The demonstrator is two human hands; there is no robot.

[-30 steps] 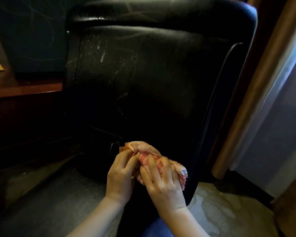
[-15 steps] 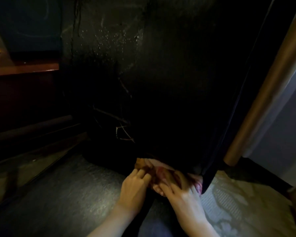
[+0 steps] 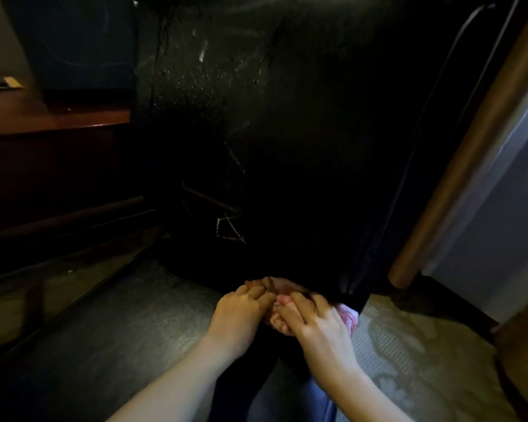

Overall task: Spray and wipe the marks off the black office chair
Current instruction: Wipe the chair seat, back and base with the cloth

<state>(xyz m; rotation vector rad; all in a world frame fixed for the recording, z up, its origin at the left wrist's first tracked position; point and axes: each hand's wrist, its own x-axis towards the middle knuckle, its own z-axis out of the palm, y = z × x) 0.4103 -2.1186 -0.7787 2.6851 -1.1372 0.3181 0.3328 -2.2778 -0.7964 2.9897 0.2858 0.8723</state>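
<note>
The back of the black office chair (image 3: 302,132) fills the middle of the view, very close. Spray droplets and pale streaks show on its upper left, and thin white scratch marks lie lower down near the left edge. Below the chair's bottom edge, my left hand (image 3: 241,315) and my right hand (image 3: 320,324) both grip a bunched pink cloth (image 3: 346,315) between them. Most of the cloth is hidden under my fingers. No spray bottle is in view.
A dark wooden desk (image 3: 58,123) stands at the left with a small yellow item at its far edge. A brown curtain pole or post (image 3: 457,166) and a pale curtain run down the right. Dark carpet lies at the left, and a patterned rug (image 3: 409,345) lies at the right.
The view has dropped and moved closer to the chair back. Both hands, holding the cloth, have gone from mid-backrest height down to the chair's bottom edge.
</note>
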